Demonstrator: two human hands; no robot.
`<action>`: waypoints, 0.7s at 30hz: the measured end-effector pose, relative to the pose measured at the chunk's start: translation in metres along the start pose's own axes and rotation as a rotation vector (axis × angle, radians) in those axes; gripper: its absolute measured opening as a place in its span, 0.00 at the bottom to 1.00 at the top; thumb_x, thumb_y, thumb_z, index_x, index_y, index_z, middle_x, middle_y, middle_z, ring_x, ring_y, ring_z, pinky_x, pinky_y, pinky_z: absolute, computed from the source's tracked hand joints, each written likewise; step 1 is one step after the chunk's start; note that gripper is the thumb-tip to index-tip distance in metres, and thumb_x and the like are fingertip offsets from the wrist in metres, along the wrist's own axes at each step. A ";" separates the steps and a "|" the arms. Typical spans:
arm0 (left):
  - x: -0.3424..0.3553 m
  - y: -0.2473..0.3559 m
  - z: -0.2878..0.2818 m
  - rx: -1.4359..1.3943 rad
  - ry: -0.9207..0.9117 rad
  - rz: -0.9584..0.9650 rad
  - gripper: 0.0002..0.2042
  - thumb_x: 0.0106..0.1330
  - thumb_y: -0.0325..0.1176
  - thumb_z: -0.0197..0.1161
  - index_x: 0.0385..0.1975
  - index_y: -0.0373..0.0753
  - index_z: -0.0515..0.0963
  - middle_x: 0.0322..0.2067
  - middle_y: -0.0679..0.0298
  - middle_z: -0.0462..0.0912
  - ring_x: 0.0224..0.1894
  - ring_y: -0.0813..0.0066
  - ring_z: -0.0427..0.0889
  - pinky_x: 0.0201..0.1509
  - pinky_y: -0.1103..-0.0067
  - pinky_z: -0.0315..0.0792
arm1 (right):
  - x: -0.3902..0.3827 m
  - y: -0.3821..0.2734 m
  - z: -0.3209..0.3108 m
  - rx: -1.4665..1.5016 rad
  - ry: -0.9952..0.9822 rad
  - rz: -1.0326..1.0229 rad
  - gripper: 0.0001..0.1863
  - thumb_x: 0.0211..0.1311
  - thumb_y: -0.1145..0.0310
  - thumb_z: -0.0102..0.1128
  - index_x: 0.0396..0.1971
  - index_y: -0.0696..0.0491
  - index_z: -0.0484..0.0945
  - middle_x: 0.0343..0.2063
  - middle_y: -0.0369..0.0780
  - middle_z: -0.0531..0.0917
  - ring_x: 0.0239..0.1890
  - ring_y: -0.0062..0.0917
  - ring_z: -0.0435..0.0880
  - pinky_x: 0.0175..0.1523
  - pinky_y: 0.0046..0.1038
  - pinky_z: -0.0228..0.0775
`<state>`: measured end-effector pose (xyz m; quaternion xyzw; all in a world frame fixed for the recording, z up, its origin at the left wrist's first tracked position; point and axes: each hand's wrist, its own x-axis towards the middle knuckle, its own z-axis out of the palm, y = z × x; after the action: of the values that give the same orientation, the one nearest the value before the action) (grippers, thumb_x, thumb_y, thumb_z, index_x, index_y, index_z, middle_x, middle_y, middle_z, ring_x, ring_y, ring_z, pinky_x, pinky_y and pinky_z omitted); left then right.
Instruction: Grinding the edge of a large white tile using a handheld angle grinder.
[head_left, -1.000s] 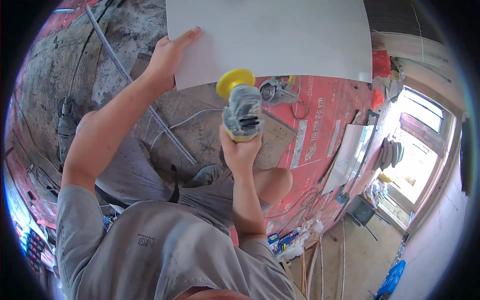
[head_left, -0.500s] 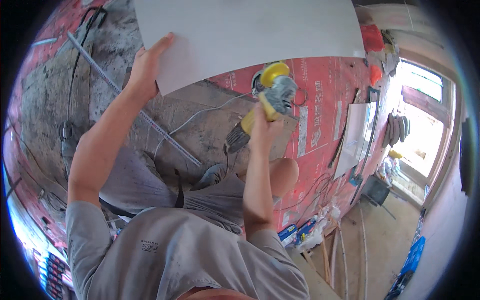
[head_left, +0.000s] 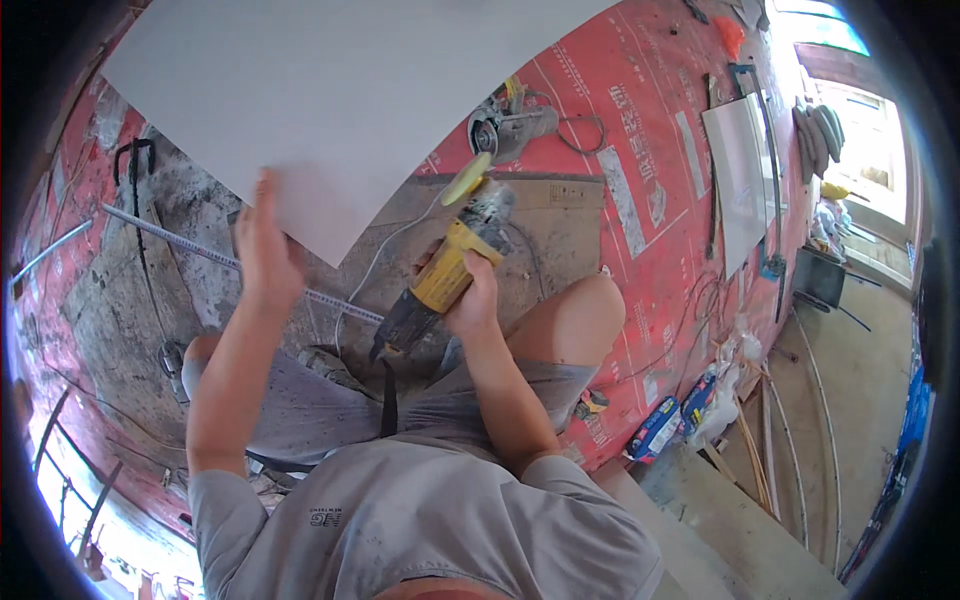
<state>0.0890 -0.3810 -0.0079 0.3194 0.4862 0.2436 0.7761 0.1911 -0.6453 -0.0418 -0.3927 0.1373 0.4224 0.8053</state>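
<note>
My left hand [head_left: 266, 250] is closed on the edge of a large white sheet [head_left: 340, 80], near its lower corner. My right hand [head_left: 470, 300] grips the body of a yellow-and-black angle grinder [head_left: 442, 275], whose pale yellow disc [head_left: 465, 180] tilts up just clear of the sheet's right edge. Beyond that disc, a second grinder [head_left: 505, 130] lies on the red floor covering [head_left: 640, 280]. A long metal ruler [head_left: 180, 236] lies on the dirty board [head_left: 120, 320] beneath my left forearm.
A drill [head_left: 172, 365] and cables lie at the left. At right are a pale panel [head_left: 740, 180] with a long metal bar, a black box [head_left: 820, 280], blue packages [head_left: 660, 425], long rods [head_left: 820, 430] and a bright doorway [head_left: 870, 150].
My left hand has moved down, and the white sheet is swung round to a slant. The grinder in my right hand has come down and left, its disc now more edge-on.
</note>
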 end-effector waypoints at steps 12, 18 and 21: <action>0.164 0.149 0.139 1.356 -0.619 1.006 0.30 0.74 0.54 0.55 0.70 0.43 0.69 0.74 0.51 0.61 0.78 0.48 0.53 0.80 0.50 0.43 | 0.002 0.037 0.055 0.115 -0.051 0.066 0.24 0.65 0.50 0.62 0.54 0.51 0.74 0.42 0.40 0.80 0.46 0.33 0.82 0.56 0.44 0.75; 0.146 0.126 0.178 1.837 -0.122 0.898 0.30 0.75 0.53 0.53 0.74 0.47 0.64 0.77 0.52 0.55 0.79 0.44 0.48 0.79 0.41 0.36 | 0.000 0.030 0.066 0.112 -0.002 0.069 0.25 0.65 0.49 0.62 0.56 0.48 0.73 0.42 0.39 0.80 0.45 0.33 0.80 0.56 0.43 0.74; 0.139 0.128 0.179 1.826 -0.097 0.904 0.29 0.76 0.50 0.52 0.74 0.47 0.64 0.77 0.52 0.55 0.80 0.44 0.47 0.79 0.42 0.35 | 0.003 0.023 0.069 0.081 0.044 0.064 0.25 0.65 0.48 0.62 0.55 0.47 0.74 0.42 0.38 0.81 0.45 0.33 0.80 0.55 0.43 0.75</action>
<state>0.3001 -0.2450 0.0601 0.9526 0.2882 0.0370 0.0904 0.1670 -0.5845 -0.0098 -0.3644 0.1844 0.4333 0.8034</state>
